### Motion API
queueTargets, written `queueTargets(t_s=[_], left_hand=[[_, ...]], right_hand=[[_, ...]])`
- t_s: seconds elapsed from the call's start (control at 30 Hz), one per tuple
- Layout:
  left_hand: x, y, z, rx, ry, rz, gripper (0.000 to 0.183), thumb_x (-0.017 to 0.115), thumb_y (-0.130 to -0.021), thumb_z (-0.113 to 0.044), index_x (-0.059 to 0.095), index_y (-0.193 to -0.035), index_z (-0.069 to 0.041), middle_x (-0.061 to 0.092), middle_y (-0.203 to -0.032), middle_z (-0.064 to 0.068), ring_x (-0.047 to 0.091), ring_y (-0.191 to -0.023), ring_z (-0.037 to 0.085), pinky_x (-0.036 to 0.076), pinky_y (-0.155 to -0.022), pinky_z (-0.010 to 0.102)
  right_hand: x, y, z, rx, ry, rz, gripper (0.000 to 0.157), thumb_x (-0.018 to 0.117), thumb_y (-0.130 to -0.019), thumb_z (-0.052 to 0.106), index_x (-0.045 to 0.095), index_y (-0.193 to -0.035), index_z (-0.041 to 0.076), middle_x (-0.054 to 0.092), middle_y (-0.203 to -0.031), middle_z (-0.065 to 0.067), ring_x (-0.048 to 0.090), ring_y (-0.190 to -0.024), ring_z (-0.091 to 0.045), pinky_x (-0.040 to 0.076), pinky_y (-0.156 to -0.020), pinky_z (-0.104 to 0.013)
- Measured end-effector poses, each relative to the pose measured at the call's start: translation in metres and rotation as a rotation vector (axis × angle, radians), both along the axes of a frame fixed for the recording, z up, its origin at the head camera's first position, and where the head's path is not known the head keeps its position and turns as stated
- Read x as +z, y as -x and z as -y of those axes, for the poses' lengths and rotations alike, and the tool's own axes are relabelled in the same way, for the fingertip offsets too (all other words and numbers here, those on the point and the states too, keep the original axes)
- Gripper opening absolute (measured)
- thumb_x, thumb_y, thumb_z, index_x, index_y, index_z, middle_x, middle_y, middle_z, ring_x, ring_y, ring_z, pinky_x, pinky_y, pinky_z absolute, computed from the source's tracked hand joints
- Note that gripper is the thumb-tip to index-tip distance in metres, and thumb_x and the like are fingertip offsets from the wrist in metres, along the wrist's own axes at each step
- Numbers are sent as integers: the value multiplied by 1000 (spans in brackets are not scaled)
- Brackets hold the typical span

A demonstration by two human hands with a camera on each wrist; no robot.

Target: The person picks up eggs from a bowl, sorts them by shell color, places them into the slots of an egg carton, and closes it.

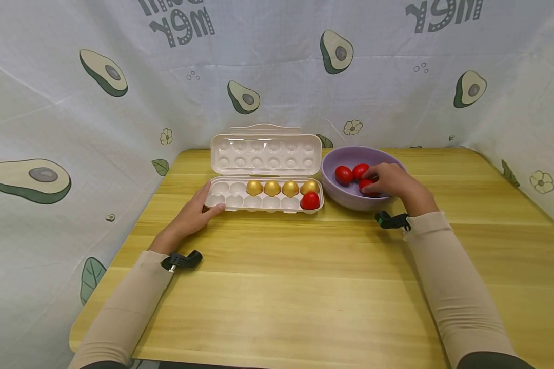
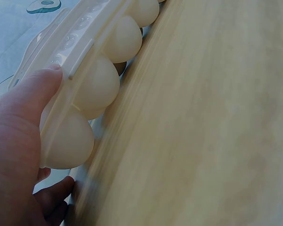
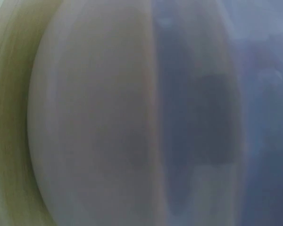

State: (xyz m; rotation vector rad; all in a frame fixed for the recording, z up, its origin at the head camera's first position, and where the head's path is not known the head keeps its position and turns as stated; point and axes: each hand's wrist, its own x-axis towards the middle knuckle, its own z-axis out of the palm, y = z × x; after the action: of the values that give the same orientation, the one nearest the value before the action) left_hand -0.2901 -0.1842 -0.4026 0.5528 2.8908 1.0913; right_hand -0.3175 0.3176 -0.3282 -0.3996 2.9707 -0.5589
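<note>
An egg carton lies with its lid raised behind it. Several gold eggs fill part of its back row, and one red egg sits at the front right corner. My left hand grips the carton's left end; in the left wrist view the thumb lies along the rim. To the right, a purple bowl holds red eggs. My right hand reaches over the near rim and pinches a red egg, partly hidden by the fingers.
A wooden table carries everything. Behind it hangs a white cloth with avocado prints, which also covers the left and right sides. The bowl stands right beside the carton. The right wrist view shows mostly the bowl's blurred wall.
</note>
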Motion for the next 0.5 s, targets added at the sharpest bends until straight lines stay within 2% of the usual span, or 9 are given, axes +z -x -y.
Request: queueTargets(t_s=[0.5], left_hand=[[0,0,0,-6,-11,8,91,54,-95,-49,2,-155,-5,8,-160,16,11,-146,32,12,-117,50]], right_hand=[[-1,2,-1,33,3,-37,33,75,-84,17,68,-109,-3,67,-103,-19,54,-96,-34,42,-94,-54]])
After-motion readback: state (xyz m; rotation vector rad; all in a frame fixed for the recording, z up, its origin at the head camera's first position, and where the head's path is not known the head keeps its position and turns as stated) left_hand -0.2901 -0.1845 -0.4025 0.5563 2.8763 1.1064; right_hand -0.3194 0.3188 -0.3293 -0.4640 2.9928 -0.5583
